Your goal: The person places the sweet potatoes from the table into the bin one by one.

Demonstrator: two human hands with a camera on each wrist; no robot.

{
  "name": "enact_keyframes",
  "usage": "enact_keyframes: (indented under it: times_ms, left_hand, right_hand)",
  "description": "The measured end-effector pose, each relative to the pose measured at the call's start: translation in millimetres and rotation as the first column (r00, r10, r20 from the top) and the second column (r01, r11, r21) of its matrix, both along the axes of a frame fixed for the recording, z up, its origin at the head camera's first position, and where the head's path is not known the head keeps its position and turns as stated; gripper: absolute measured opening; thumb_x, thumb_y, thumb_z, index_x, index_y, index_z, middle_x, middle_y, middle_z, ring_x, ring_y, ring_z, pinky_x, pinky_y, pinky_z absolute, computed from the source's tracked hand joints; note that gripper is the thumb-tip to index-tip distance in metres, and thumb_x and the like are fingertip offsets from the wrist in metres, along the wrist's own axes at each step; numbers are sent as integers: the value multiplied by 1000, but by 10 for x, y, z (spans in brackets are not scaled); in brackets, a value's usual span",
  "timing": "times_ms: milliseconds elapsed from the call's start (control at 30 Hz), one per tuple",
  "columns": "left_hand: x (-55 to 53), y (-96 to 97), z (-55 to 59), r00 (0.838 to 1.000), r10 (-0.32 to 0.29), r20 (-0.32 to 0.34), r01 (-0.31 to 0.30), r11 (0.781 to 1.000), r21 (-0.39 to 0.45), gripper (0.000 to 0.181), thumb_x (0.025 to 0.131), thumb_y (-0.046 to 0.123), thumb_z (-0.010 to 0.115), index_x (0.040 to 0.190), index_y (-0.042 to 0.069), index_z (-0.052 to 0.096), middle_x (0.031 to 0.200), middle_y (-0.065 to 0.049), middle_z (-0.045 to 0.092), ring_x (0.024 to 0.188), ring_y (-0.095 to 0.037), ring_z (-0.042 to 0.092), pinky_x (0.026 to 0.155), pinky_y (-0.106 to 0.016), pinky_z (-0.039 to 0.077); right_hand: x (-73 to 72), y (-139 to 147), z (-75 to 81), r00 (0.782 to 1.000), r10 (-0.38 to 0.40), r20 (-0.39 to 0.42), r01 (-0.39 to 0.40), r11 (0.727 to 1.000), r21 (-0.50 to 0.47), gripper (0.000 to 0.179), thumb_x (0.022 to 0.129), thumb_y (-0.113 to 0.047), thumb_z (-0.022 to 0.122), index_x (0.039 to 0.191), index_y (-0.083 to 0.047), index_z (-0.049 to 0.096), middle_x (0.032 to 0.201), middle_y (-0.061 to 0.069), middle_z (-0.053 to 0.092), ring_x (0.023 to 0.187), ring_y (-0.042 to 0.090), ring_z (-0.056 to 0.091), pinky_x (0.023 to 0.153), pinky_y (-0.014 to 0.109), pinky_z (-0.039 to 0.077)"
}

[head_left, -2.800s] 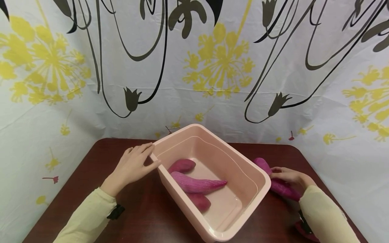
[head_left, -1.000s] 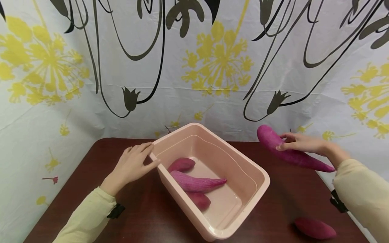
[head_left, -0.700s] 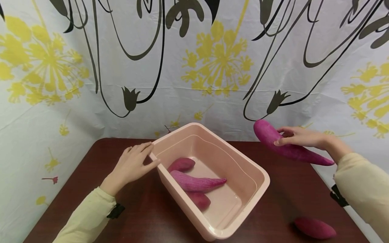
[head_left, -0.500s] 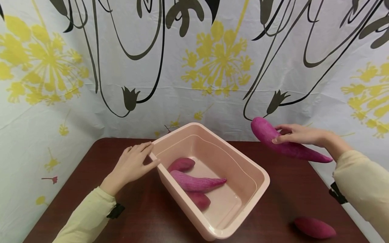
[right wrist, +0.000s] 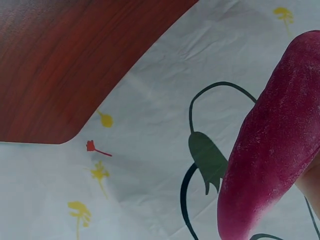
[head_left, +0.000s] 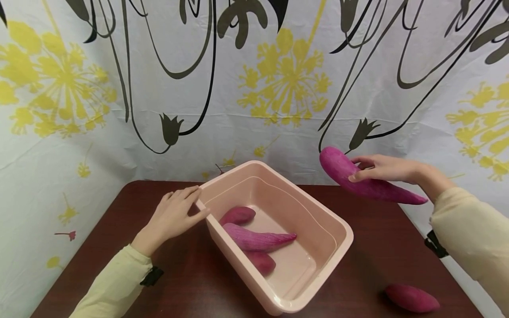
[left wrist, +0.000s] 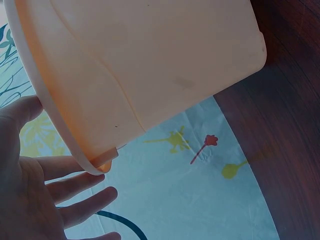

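Long sweet potato [head_left: 371, 187], gripped by right hand [head_left: 387, 169], has left the table [head_left: 179, 282], shifting left; left hand [head_left: 172, 216], fingers extended, touches tub [head_left: 347, 238]; smaller root [head_left: 412, 298] remains, near right

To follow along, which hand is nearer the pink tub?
Left: the left hand touches the pink tub at the rim; the right hand, holding a sweet potato, is apart, to the tub's right.

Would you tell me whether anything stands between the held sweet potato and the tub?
Nothing visible stands between the held sweet potato and the open tub; the left hand touches the tub's opposite side.
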State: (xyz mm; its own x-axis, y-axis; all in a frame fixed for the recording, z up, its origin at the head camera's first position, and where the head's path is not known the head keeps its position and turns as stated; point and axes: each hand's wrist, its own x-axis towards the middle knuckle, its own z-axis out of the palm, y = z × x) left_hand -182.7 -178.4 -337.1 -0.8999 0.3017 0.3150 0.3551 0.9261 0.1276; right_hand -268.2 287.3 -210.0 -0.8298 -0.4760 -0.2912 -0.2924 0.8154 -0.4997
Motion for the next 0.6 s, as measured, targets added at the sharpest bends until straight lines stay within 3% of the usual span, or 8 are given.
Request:
enact_keyframes:
  times_ms: [300, 533, 600]
  left_hand:
    - [0, -8, -1, 1000, 0, -2, 0, 1000, 4, 65, 82, 50, 51, 124, 1, 50, 124, -15, 47, 109, -33, 44, 88, -53, 29]
    - [-7, -4, -7, 1000, -3, -6, 3, 1000, 4, 65, 81, 50, 52, 124, 1, 50, 124, -15, 47, 108, -32, 45, 88, -52, 30]
    - [-3, -4, -7, 1000, -3, -7, 3, 1000, 4, 65, 81, 50, 52, 124, 1, 50, 124, -15, 47, 108, -32, 45, 88, -53, 30]
  right_hand:
    - [-3, -122, 88, 1000, 2, -19, -2, 1000, 26, 61, 83, -40, 56, 130, -7, 35, 114, 10, 47, 105, 26, 42, 82, 40, 36]
    - [1, -234, 148, 1000, -2, -15, 3, 998, 59, 72, 82, -44, 56, 135, -5, 27, 130, 17, 32, 115, 32, 34, 86, 49, 33]
    - [7, -269, 158, 1000, -3, -8, 3, 998, 60, 72, 81, -44, 57, 135, -6, 27, 129, 17, 33, 115, 32, 34, 86, 48, 33]
